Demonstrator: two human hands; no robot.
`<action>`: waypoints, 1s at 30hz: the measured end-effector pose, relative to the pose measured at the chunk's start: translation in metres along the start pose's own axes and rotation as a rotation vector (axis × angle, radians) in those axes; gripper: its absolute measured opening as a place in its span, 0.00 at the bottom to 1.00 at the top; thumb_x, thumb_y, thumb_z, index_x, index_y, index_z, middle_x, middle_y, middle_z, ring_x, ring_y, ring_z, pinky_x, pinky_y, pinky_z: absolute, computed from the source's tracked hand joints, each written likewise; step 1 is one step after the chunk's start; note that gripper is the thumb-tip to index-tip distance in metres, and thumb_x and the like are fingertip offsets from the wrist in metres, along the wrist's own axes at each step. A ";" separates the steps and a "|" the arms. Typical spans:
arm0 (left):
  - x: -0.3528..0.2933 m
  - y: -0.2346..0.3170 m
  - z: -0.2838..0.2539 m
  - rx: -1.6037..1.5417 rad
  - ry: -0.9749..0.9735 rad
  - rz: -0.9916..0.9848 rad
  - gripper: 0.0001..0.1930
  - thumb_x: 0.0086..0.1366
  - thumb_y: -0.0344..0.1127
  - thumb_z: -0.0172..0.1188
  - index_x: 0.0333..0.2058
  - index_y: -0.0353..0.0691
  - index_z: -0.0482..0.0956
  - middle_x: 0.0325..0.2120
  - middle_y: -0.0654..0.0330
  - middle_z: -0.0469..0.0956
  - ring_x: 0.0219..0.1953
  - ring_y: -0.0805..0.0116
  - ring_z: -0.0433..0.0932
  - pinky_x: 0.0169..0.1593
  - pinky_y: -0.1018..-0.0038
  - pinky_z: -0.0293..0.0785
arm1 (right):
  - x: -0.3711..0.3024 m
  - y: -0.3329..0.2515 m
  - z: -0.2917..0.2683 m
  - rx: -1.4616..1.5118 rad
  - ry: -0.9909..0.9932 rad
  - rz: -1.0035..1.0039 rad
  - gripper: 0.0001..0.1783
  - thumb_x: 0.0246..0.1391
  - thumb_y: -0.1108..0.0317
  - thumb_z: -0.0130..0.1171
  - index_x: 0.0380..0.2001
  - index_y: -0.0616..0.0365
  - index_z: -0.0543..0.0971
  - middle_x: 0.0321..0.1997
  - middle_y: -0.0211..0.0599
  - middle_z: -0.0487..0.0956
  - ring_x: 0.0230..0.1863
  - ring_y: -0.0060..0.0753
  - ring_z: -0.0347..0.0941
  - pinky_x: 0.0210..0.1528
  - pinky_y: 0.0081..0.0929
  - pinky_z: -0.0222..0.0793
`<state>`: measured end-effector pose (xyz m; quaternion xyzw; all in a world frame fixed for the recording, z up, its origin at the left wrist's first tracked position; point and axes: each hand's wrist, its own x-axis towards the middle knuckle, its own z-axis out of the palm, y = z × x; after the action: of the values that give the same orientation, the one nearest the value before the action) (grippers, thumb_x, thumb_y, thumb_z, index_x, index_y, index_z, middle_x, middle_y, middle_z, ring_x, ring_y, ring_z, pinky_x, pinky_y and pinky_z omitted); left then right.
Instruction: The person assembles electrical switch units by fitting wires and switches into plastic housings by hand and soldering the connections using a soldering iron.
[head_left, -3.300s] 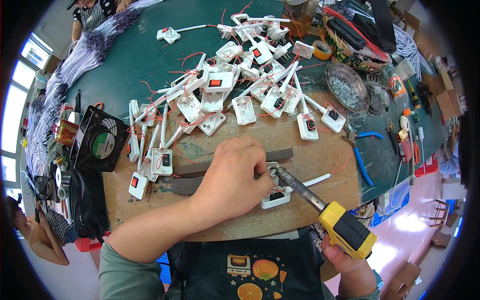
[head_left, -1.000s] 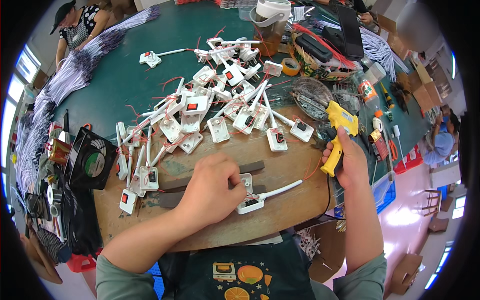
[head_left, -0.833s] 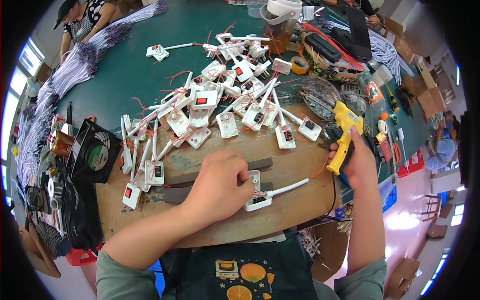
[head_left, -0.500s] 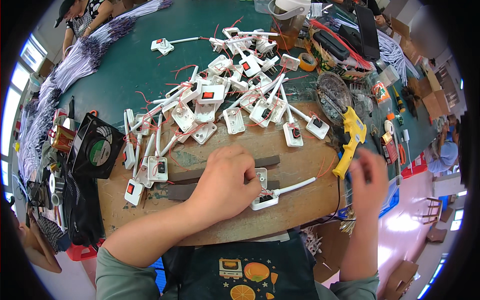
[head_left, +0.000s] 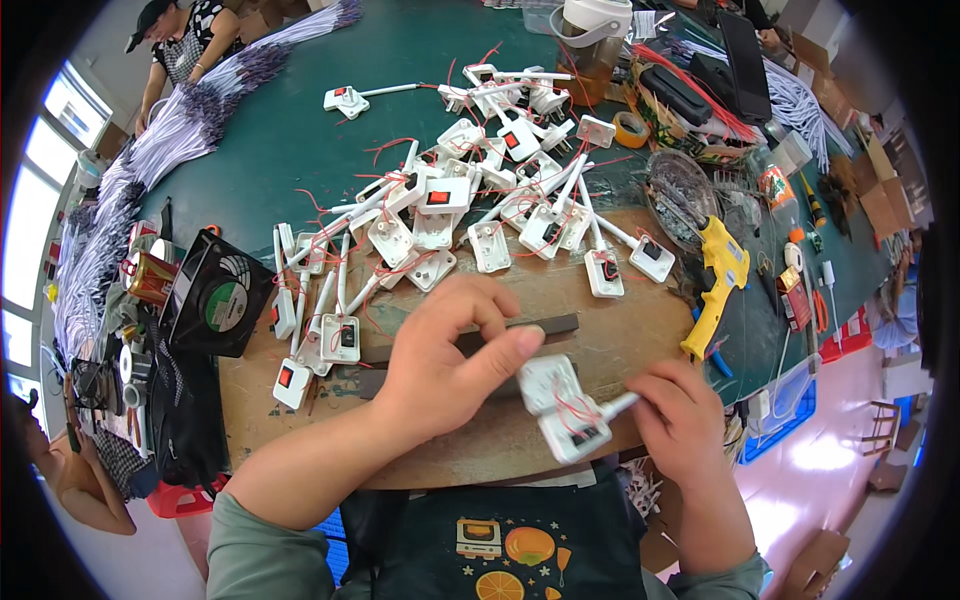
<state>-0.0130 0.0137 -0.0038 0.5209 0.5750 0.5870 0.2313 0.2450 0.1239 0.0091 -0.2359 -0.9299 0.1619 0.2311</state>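
Observation:
My right hand (head_left: 682, 420) pinches the white cable of an opened white switch housing (head_left: 566, 408) near the bench's front edge. Both halves of this housing face up, with thin red wires and a black switch inside the nearer one. To its left my left hand (head_left: 445, 355) hovers over two dark flat bars (head_left: 545, 328), thumb and fingers apart and nothing between them. A yellow glue gun (head_left: 718, 285) lies beyond my right hand, its nozzle over a round dish (head_left: 680, 200). Farther off is a pile of similar white switch housings (head_left: 440, 195), some with red rockers.
A black fan (head_left: 222, 303) stands at the left of the wooden board (head_left: 300, 432). Bundled white cables (head_left: 190, 130) run along the far left, beside another person (head_left: 190, 45). At the back right are a lidded jug (head_left: 592, 55), orange tape (head_left: 630, 130) and a phone (head_left: 742, 65).
My right hand has come down and left from beside the glue gun to grip the cable. The housing is now lifted and tilted. My left hand has let go and opened.

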 end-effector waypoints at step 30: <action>0.065 0.011 -0.122 0.973 0.104 -0.296 0.13 0.60 0.30 0.62 0.44 0.36 0.81 0.39 0.54 0.82 0.42 0.59 0.81 0.49 0.66 0.75 | -0.484 0.163 0.079 0.381 -0.054 1.699 0.18 0.55 0.73 0.58 0.50 0.64 0.79 0.33 0.38 0.82 0.21 0.28 0.75 0.20 0.27 0.68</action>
<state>-0.1395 0.0150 0.0540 0.4513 0.8601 0.2374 0.0139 0.6427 -0.0037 -0.2954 -0.8031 -0.4013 0.4380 0.0454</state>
